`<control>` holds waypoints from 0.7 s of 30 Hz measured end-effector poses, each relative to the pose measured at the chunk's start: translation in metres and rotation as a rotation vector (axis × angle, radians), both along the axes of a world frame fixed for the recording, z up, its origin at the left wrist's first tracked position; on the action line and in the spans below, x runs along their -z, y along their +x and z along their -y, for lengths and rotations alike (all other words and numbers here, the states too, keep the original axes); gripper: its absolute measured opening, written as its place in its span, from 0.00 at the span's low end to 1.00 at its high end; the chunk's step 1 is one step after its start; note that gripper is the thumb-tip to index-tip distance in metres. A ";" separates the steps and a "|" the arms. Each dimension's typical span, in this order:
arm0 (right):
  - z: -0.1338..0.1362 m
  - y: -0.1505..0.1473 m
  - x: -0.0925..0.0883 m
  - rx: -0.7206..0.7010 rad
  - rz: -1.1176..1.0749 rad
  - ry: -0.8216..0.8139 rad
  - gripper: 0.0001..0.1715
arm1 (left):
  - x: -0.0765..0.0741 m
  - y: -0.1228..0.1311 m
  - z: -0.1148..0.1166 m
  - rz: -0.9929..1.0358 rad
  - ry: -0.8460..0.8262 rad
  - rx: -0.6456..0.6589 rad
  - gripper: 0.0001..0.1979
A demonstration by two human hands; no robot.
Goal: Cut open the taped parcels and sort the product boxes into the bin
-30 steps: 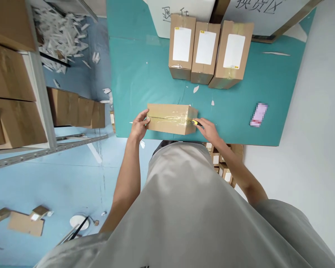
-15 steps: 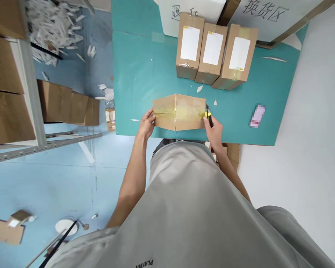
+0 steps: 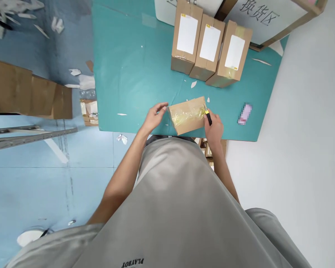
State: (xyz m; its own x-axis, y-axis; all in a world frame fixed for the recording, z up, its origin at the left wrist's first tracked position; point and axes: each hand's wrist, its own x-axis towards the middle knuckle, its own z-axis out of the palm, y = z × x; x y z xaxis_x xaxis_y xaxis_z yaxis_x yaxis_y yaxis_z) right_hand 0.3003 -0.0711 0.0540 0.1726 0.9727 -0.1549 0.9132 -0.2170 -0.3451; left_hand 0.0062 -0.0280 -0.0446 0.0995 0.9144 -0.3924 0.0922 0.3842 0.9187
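A taped cardboard box (image 3: 188, 115) lies near the front edge of the teal table (image 3: 128, 82), turned at an angle. My right hand (image 3: 214, 128) is closed round a yellow-and-black utility knife (image 3: 207, 116) whose tip touches the box's right end. My left hand (image 3: 154, 116) hovers at the box's left end, fingers curled, fingertips close to the tape; I cannot tell whether they touch it.
Three upright cardboard boxes (image 3: 209, 48) with white labels stand at the back of the table. A blurred pink item (image 3: 244, 114) lies to the right. Brown cartons (image 3: 30, 93) sit on the blue floor at left, with paper scraps (image 3: 80, 80) around.
The box has been turned so a narrower face shows. My left hand came off its left end. The knife stays at the right end. The view shifted left.
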 end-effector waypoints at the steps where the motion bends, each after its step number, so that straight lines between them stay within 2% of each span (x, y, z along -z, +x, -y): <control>1: -0.001 -0.001 -0.004 0.018 0.006 -0.014 0.36 | -0.013 -0.002 -0.003 -0.008 0.052 0.002 0.24; 4: 0.000 -0.002 -0.022 0.070 -0.028 -0.028 0.37 | -0.048 0.003 -0.015 -0.053 0.103 0.043 0.20; 7: 0.010 -0.013 -0.045 0.047 -0.147 -0.042 0.36 | -0.065 0.009 -0.029 -0.071 0.072 0.077 0.16; 11: 0.029 -0.048 -0.067 -0.096 -0.297 -0.251 0.36 | -0.066 0.005 -0.043 -0.034 0.021 0.107 0.14; 14: 0.032 -0.075 -0.068 -0.192 -0.285 -0.359 0.38 | -0.062 0.001 -0.050 -0.011 0.003 0.127 0.13; 17: 0.026 -0.092 -0.063 -0.227 -0.218 -0.362 0.38 | -0.059 -0.001 -0.056 0.006 -0.025 0.128 0.12; 21: 0.018 -0.101 -0.057 -0.227 -0.182 -0.314 0.37 | -0.054 -0.002 -0.062 -0.003 -0.058 0.142 0.12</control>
